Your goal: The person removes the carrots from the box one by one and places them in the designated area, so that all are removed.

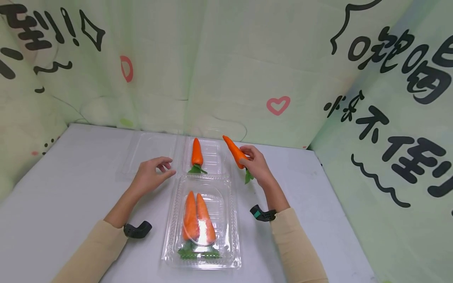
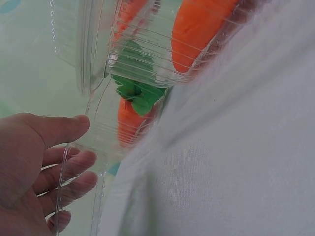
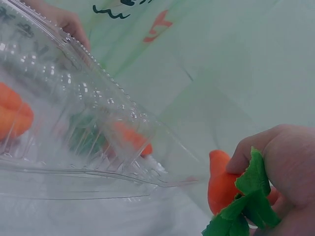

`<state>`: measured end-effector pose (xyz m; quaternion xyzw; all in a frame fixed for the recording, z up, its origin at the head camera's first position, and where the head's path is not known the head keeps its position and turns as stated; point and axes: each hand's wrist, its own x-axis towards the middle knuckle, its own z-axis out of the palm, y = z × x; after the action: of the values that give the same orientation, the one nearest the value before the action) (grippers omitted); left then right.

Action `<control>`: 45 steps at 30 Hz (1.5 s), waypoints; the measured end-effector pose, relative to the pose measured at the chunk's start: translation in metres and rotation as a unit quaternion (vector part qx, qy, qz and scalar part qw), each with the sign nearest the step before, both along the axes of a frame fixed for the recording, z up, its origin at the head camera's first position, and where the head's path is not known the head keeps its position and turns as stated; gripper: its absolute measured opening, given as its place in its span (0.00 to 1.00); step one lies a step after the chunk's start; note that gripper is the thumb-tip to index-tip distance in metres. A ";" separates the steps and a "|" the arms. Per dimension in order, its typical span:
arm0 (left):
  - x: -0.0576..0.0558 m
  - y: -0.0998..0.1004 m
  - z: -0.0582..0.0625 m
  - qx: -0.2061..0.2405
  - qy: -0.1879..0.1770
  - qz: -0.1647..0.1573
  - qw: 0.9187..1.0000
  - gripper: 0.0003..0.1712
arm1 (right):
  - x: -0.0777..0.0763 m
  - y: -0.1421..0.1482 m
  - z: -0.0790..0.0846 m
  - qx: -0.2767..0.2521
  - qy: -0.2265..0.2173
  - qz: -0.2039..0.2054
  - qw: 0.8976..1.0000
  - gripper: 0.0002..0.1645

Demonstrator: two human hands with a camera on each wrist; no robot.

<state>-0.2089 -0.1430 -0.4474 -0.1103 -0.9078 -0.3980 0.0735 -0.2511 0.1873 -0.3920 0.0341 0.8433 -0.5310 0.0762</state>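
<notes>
My right hand [image 1: 255,163] grips a toy carrot [image 1: 234,152] by its thick end, just right of the far clear plastic box [image 1: 216,157]. Its tip points up and away, and green cloth leaves [image 3: 256,196] hang below the fingers in the right wrist view. One more carrot [image 1: 196,152] lies inside that box, leaves toward me. My left hand [image 1: 151,175] holds nothing; its fingers are loosely bent at the box's left side, near the clear lid [image 1: 150,147] that lies folded open to the left. In the left wrist view the lid's edge overlaps the fingers [image 2: 74,164].
Nearer to me stands a closed clear box [image 1: 228,220] with two carrots [image 1: 191,216] inside, end to end with the far box. The white table [image 1: 70,188] backs onto pale green curtains [image 1: 226,70] with black lettering and red hearts.
</notes>
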 end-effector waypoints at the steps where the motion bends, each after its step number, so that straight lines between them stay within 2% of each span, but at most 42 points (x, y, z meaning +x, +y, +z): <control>1: 0.000 0.000 0.000 0.000 0.000 0.000 1.000 0.24 | 0.000 0.000 0.000 0.000 0.000 0.000 1.000 0.26; 45: 0.000 -0.001 0.003 -0.005 -0.005 -0.008 1.000 0.24 | 0.000 0.012 -0.012 0.004 -0.001 -0.017 1.000 0.26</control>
<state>-0.2086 -0.1435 -0.4448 -0.1155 -0.9091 -0.3950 0.0652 -0.2509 0.1994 -0.4039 0.0495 0.8444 -0.5290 0.0681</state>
